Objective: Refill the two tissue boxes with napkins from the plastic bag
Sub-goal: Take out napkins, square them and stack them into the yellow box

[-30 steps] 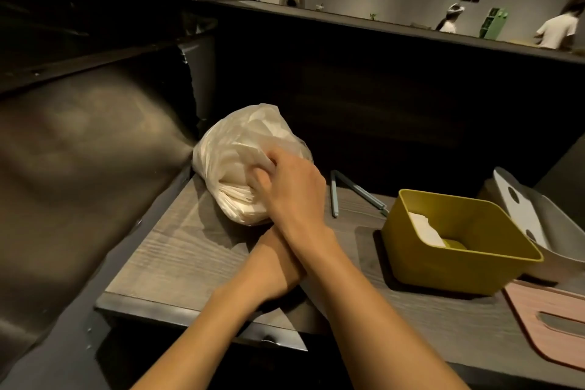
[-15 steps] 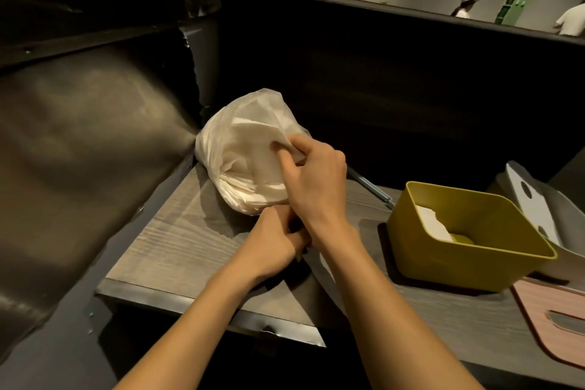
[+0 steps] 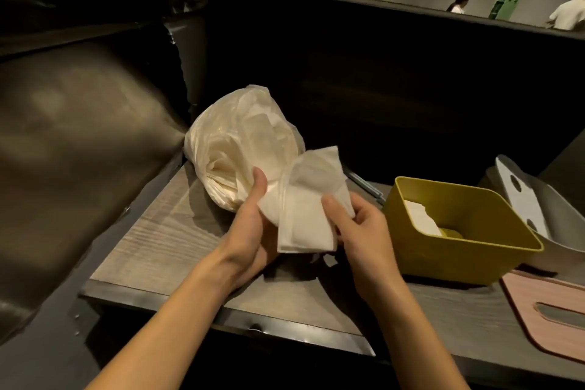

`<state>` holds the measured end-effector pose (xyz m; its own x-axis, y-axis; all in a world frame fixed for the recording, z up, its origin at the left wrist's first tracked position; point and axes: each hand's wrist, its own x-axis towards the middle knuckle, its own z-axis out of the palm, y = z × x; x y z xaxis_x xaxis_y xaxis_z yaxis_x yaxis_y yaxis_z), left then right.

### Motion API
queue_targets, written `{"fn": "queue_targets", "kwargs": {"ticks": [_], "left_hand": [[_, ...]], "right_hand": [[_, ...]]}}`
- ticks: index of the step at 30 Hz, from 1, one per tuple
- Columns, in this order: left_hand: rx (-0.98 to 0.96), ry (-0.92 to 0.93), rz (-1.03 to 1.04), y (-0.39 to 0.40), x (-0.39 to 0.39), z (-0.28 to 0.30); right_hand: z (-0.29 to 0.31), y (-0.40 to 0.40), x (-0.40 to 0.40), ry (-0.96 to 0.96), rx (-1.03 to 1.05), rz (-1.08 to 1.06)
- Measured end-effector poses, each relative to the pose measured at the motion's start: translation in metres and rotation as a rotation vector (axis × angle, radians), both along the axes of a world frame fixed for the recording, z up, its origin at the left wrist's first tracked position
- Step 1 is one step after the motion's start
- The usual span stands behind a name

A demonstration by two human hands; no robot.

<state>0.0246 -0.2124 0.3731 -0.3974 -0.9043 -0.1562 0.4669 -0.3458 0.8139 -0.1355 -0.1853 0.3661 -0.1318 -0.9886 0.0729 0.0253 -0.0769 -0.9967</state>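
Observation:
A white plastic bag (image 3: 234, 142) full of napkins lies on the wooden table (image 3: 158, 231), its mouth facing me. A folded stack of white napkins (image 3: 304, 218) is out of the bag, just in front of it. My left hand (image 3: 253, 225) holds the stack from the left with its thumb on top. My right hand (image 3: 357, 225) grips its right edge. To the right stands an open yellow tissue box (image 3: 493, 256) with a few napkins (image 3: 421, 218) on its bottom. Behind it lies a grey tissue box (image 3: 563, 231) with a white lid (image 3: 519, 199) leaning in it.
A pink lid with a slot (image 3: 544, 313) lies at the table's right front. A dark padded seat back (image 3: 79, 152) rises on the left, a dark partition wall (image 3: 380, 89) behind the table. A blue-grey tool (image 3: 364, 184) lies behind the yellow box. People sit far beyond.
My right hand has drawn a stack of napkins out of the bag toward me. My left hand has come up from under the right arm and taken the stack's left side.

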Motion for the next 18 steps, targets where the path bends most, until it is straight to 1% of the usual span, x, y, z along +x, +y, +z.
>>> {"fn": "queue_targets", "kwargs": {"ticks": [2, 4, 7, 8, 12, 15, 18], "left_hand": [[-0.007, 0.052, -0.115, -0.001, 0.003, -0.002], [-0.023, 0.036, -0.160, -0.003, 0.007, -0.004], [-0.101, -0.173, -0.170, -0.004, 0.010, -0.011], [-0.109, -0.196, -0.167, -0.003, 0.010, -0.014], [-0.136, -0.183, -0.133, 0.001, 0.012, -0.019], [-0.138, -0.201, -0.114, 0.000, 0.015, -0.023], [-0.129, -0.205, -0.108, -0.001, 0.014, -0.025]], "right_hand": [[-0.011, 0.002, -0.004, 0.072, -0.008, -0.014], [-0.015, 0.004, -0.007, 0.138, -0.046, -0.013], [-0.017, 0.007, -0.008, 0.244, -0.097, -0.034], [-0.018, 0.007, -0.008, 0.264, -0.110, -0.044], [-0.021, 0.006, -0.010, 0.260, -0.110, -0.094], [-0.021, 0.005, -0.008, 0.296, -0.185, -0.176], [-0.020, 0.005, -0.008, 0.273, -0.250, -0.280]]}}
